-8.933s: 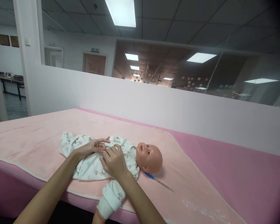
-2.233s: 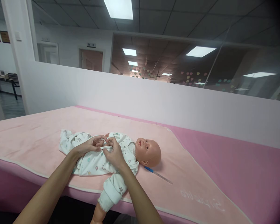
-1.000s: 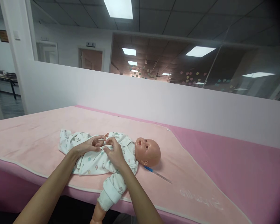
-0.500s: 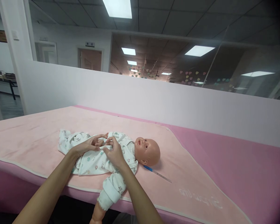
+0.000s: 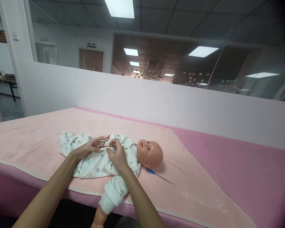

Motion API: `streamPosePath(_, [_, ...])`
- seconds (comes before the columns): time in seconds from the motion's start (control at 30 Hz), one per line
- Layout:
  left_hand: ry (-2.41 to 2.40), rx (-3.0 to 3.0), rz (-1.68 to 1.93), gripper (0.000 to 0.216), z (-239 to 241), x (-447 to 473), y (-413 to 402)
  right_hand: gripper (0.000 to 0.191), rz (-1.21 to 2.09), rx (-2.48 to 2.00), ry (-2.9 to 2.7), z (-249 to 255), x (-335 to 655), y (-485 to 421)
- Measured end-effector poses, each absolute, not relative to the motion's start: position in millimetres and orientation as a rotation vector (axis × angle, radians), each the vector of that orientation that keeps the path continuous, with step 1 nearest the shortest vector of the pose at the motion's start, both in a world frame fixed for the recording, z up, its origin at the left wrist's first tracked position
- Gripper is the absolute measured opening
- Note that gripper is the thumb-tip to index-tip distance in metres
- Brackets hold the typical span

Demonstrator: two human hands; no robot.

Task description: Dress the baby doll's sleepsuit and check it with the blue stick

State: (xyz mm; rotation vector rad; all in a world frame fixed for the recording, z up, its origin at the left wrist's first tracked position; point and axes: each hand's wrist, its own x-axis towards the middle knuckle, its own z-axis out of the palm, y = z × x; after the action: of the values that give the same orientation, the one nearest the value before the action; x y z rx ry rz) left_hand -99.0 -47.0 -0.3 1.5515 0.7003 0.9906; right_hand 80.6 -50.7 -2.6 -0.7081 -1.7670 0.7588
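Note:
A baby doll lies on its back, head to the right, dressed in a white printed outfit. Over the front of the outfit my left hand rests with bent fingers, its thumb along the cloth near the front opening; it seems to hold the fabric there. Just right of it, my right hand pinches the edge of the opening between thumb and fingers. The exact spot held is partly hidden by the fingers. One doll arm in a rolled sleeve hangs over the table's front edge.
A thermometer-like stick with a blue end lies beside the doll's head. Beneath is a peach mat on a pink-covered table. A low white wall with glass above borders the far side.
My right hand's fingertips have shifted slightly along the opening, and the left fingers have moved a little. The white cloth edge between the hands shows less. The doll stays in place.

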Motion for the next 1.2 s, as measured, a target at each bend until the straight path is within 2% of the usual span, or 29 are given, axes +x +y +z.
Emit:
streamPosePath(0.3, [0.684, 1.539, 0.982, 0.049, -1.0, -100.5, -46.0, 0.013, 0.795, -0.695, -1.743, 0.3, 81.1, -53.0])
streamPosePath(0.8, [0.711, 1.550, 0.975, 0.043, 0.9, -99.2, -48.0, 0.014, 0.611, -0.784, -1.874, -8.9, 79.5, -46.4])
streamPosePath(0.93, [0.697, 1.538, 0.954, 0.037, 0.7, -99.7, -48.1, 0.016, 0.619, -0.785, -1.867, -10.5, 79.2, -46.0])
streamPosePath(1.2, [0.731, 1.482, 0.989, 0.041, 3.3, -97.1, -49.0, 0.015, 0.677, -0.757, -1.755, -7.2, 79.3, -47.2])
